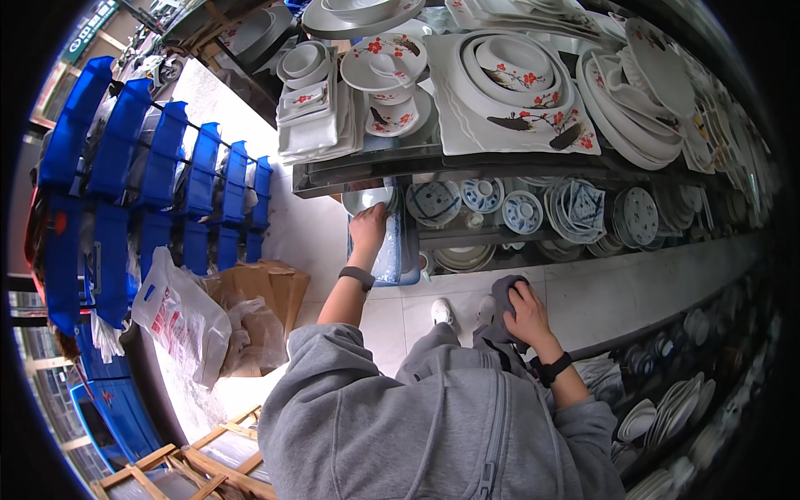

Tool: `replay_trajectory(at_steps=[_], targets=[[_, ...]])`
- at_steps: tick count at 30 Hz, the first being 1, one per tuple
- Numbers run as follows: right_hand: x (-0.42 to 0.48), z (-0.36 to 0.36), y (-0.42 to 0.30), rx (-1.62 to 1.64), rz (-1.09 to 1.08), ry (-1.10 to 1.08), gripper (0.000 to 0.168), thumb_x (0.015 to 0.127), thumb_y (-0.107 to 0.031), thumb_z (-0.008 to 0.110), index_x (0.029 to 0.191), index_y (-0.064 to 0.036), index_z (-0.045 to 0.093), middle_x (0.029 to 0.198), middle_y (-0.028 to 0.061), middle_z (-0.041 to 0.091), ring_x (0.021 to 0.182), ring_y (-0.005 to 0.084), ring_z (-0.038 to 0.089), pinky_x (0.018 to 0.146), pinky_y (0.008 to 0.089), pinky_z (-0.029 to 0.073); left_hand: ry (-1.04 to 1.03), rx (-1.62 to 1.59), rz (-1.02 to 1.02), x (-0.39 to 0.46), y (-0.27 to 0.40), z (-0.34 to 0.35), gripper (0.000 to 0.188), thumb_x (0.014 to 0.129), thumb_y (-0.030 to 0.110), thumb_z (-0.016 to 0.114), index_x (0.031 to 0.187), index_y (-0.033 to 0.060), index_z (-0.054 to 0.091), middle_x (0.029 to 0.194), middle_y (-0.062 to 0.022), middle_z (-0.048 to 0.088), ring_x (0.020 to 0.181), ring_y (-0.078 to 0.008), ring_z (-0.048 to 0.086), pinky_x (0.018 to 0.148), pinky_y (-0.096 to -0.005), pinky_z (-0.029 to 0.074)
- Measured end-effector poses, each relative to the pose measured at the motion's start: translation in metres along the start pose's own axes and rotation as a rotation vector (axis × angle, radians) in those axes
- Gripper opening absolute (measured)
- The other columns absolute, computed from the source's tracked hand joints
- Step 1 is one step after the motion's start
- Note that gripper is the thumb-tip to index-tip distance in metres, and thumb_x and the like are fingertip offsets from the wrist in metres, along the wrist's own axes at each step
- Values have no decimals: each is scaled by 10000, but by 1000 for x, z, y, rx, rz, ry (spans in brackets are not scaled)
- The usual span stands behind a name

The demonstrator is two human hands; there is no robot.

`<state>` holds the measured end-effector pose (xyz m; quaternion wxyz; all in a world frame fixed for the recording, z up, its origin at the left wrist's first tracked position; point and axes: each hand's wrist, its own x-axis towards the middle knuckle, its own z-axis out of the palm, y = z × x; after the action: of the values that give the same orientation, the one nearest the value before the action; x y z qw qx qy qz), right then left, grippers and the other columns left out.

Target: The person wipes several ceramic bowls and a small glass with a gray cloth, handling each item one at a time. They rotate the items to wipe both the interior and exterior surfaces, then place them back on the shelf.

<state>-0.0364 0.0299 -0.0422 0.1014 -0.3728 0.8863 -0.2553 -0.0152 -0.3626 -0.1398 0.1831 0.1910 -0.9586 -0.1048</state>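
My left hand (pixel 369 220) reaches to the left end of the lower shelf, its fingers on the rim of a pale ceramic bowl (pixel 364 199). Below that hand are blue-and-white dishes (pixel 392 247). A dark grey cloth (pixel 505 294) is bunched in my right hand (pixel 527 312), in front of my legs and away from the shelf. On the upper shelf stand nested white bowls (pixel 515 75) with red blossom decoration on a square plate (pixel 462 134). Patterned plates (pixel 433 203) and lidded blue-and-white dishes (pixel 522 212) fill the shelf beneath.
Blue storage bins (pixel 164 153) hang in rows at the left. Beside them are a white plastic bag (pixel 181 315) and cardboard (pixel 275 290). A wooden crate (pixel 228 475) is at lower left. More stacked dishes (pixel 681 409) stand on a dark shelf at right. The upper shelf's edge (pixel 369 175) overhangs the lower one.
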Motion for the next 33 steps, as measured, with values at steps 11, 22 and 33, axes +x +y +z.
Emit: replay_trajectory(at_steps=[11,22,33], targets=[[0,5,-2,3,-3,-2,399,691,-112,621,1074,-19,565,1139,153,503,1041,364,515,851,439,468,0,-45,67,-7,1,-9,217,754,231,681,915,113,598,874,-74,660,817,-283,633,704,-373,490],[1,8,-4,19,6,-38,406,687,-118,630,1077,-23,567,1141,146,507,1046,359,515,856,439,468,21,-156,-581,5,-63,5,542,735,309,700,1152,8,527,1047,-216,573,911,-370,566,813,-429,470],[-5,10,1,2,22,-30,388,696,-125,630,1068,-31,568,1123,139,505,1023,354,521,815,449,476,-35,-190,-557,16,-66,9,374,758,133,568,1126,78,532,962,-216,591,895,-402,573,792,-475,464]])
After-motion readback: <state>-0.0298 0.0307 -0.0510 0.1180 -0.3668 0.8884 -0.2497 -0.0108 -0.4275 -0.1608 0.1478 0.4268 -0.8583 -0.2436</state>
